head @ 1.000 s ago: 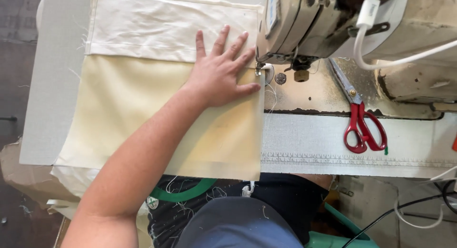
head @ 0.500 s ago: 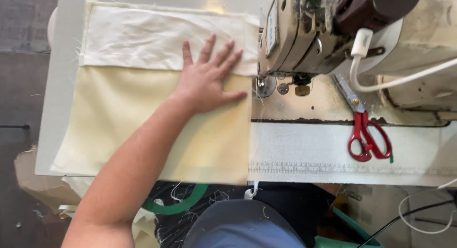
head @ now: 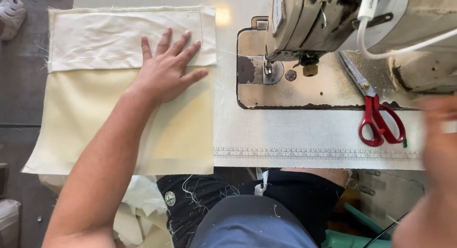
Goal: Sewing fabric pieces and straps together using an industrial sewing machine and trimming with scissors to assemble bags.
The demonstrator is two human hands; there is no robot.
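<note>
The pale yellow fabric panel (head: 119,124) lies flat on the left of the sewing table (head: 295,133), a white fabric piece (head: 95,38) stitched across its top; its lower edge reaches the table's front edge. The left hand (head: 166,69) presses palm-down on it with fingers spread, clasping nothing, straddling the seam where white meets yellow. The right hand (head: 440,133) is a blur at the right edge; whether it grips anything cannot be told. Red-handled scissors (head: 378,114) lie just left of that blur, beside the sewing machine (head: 333,24), whose needle (head: 267,69) stands apart from the fabric.
</note>
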